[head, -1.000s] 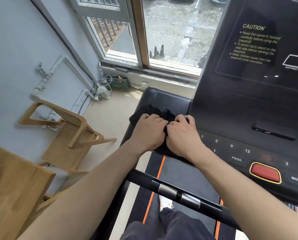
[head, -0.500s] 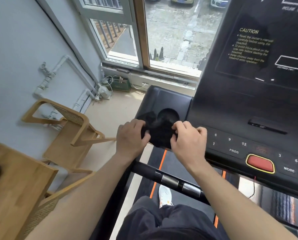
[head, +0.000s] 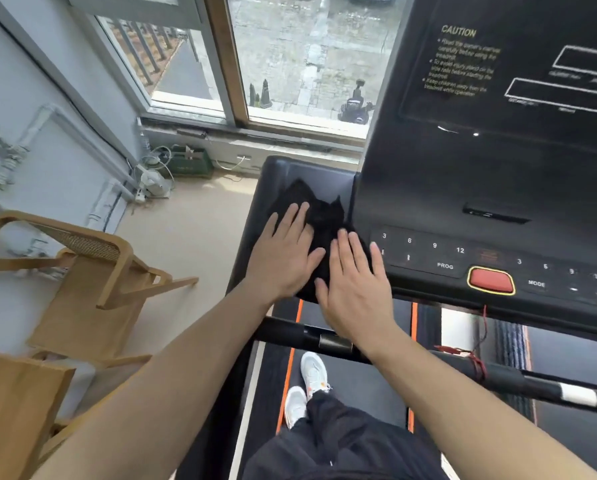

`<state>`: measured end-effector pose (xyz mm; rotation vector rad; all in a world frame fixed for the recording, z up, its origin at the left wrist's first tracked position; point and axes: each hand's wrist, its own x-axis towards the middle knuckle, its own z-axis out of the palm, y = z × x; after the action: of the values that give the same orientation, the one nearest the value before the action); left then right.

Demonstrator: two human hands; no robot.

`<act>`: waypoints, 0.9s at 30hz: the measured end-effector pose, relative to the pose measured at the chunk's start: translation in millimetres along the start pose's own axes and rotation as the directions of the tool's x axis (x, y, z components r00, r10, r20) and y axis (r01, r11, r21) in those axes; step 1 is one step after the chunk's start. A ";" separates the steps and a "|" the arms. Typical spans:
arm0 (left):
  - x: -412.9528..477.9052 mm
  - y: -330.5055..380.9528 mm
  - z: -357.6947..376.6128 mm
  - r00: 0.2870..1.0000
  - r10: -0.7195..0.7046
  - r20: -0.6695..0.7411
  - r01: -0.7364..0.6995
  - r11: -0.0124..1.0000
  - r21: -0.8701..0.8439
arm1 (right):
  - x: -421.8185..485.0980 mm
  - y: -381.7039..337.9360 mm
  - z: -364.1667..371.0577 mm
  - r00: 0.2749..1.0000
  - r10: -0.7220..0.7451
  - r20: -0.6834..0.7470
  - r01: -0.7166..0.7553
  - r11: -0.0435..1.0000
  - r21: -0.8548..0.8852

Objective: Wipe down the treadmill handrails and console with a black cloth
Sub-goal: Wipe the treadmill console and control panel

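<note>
Head view: left hand (head: 283,258) and right hand (head: 354,289), fingers flat, press black cloth (head: 319,216) onto console tray (head: 276,178)

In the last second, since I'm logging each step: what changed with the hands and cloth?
Both hands, left hand and right hand, opened from bunched grips to flat palms, spreading the black cloth over the console's left tray. The cloth stayed there; the keypad remains untouched.
</note>
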<state>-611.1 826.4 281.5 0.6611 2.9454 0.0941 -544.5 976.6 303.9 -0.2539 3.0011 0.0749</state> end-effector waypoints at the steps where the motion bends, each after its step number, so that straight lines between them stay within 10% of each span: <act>1: 9.7 -2.0 -1.1 1.000 0.017 -0.001 -0.017 1.000 0.009 | 11.8 1.8 -3.1 1.000 0.013 0.008 -0.013 1.000 -0.015; 11: 95.3 -13.8 -16.4 0.999 -0.031 0.038 0.030 0.999 0.021 | 109.8 23.4 -29.3 0.995 0.052 0.085 -0.034 0.978 -0.206; 27: -40.9 1.4 10.9 0.994 -0.112 -0.009 0.112 0.994 0.010 | 5.3 -20.6 2.1 1.000 -0.005 -0.030 0.005 1.000 -0.016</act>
<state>-572.4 810.6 275.1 0.4963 2.9858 0.0716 -545.9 955.6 300.3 -0.2670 3.0310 0.0958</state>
